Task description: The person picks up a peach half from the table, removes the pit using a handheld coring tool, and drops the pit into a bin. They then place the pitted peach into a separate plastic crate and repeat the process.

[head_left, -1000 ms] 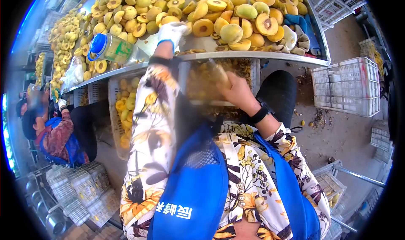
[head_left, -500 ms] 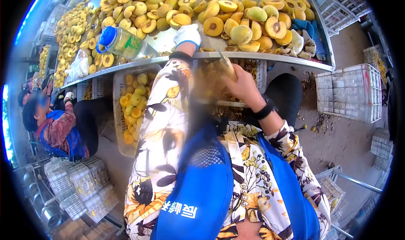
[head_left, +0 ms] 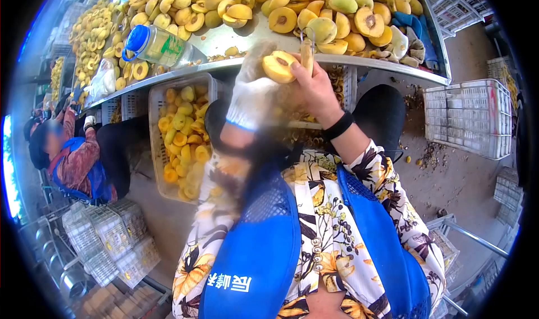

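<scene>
My left hand (head_left: 252, 86), in a white glove and smeared by motion, holds a yellow peach half (head_left: 279, 66), cut face up, above the table's front edge. Bare, my right hand (head_left: 317, 94) is closed on a small tool with a wooden handle (head_left: 306, 55) and a thin curved metal end. Its thumb reaches the right side of the peach half. Behind both hands many halved peaches (head_left: 282, 20) lie on the metal table (head_left: 224, 40). A clear bottle with a blue cap (head_left: 163, 46) lies tilted on the table, left of my hands.
Below the table edge, a clear bin (head_left: 154, 145) holds peach halves. Another person (head_left: 78, 162) in a blue vest sits at the left. White crates stand at the right (head_left: 469, 117) and lower left (head_left: 109, 235). Cloths (head_left: 416, 41) lie at the table's right end.
My left hand has come back from the table toward me, now with a peach half in it. My right hand has moved up slightly with the tool, which now points upward beside the fruit.
</scene>
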Tool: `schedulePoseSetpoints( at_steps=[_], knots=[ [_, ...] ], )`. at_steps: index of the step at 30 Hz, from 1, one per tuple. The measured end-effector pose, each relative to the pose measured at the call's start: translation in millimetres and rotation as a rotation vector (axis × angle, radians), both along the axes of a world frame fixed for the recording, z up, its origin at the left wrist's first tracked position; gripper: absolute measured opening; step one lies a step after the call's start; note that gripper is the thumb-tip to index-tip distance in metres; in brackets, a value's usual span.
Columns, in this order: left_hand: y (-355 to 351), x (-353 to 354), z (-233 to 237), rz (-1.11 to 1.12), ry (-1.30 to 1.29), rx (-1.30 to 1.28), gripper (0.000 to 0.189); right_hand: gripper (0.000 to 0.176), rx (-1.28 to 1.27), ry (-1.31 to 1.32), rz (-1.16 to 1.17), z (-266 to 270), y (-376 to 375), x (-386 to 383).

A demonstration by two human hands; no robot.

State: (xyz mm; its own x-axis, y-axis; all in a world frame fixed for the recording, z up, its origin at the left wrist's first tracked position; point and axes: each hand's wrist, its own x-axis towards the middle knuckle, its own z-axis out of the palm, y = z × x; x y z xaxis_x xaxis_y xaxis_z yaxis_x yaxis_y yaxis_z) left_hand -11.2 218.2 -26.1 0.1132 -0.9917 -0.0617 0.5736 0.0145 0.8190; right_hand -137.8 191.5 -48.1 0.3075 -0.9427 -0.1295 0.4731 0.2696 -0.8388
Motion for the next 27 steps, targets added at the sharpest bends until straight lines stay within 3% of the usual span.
schedulePoseSetpoints(
  at_steps=[3, 4, 5, 7, 8, 11, 14, 20, 24, 26, 27],
  knots=[
    [13.9, -14.5, -12.4, -0.039, 0.46, -0.03, 0.051, 0.036, 0.0, 0.277, -0.176, -11.3, 16.7, 11.5],
    [11.2, -18.1, -16.8, 0.062, 0.447, 0.018, 0.042, 0.037, -0.303, 0.574, -0.341, -24.2, 16.5, 21.9],
    [11.4, -24.1, -17.9, 0.21, 0.332, 0.157, 0.041, 0.036, -0.28, 0.657, -0.225, -34.1, 20.1, 18.1],
    [7.4, -21.2, 7.0, 0.247, 0.501, 0.435, 0.048, 0.035, -0.233, 0.816, 0.017, 5.5, 31.5, 9.6],
    [5.9, -18.3, 6.6, 0.268, 0.366, 0.458, 0.056, 0.032, -0.252, 0.878, 0.082, 13.9, 34.2, 7.6],
    [10.2, -0.4, -9.8, 0.198, 0.383, 0.304, 0.041, 0.029, -0.709, 1.016, -0.001, 1.6, 36.7, -0.9],
    [10.9, 5.5, -14.2, 0.247, 0.244, 0.285, 0.039, 0.027, -0.532, 1.042, 0.197, 16.2, 42.5, -4.5],
    [4.7, 5.0, -37.6, 0.401, 0.033, 0.15, 0.032, 0.022, -0.525, 1.086, 0.201, 14.5, 50.6, -2.4],
    [11.5, -8.3, -20.2, 0.436, -0.02, 0.132, 0.028, 0.018, -0.431, 1.112, 0.207, 26.0, 57.8, 1.7],
    [14.0, -12.6, -24.4, 0.479, -0.39, 0.065, 0.03, 0.016, -0.385, 1.109, 0.209, 25.5, 60.0, 3.5],
    [14.9, -14.8, -23.8, 0.495, -0.442, 0.04, 0.029, 0.015, -0.393, 1.129, 0.214, 23.0, 60.6, 4.0]
  ],
)
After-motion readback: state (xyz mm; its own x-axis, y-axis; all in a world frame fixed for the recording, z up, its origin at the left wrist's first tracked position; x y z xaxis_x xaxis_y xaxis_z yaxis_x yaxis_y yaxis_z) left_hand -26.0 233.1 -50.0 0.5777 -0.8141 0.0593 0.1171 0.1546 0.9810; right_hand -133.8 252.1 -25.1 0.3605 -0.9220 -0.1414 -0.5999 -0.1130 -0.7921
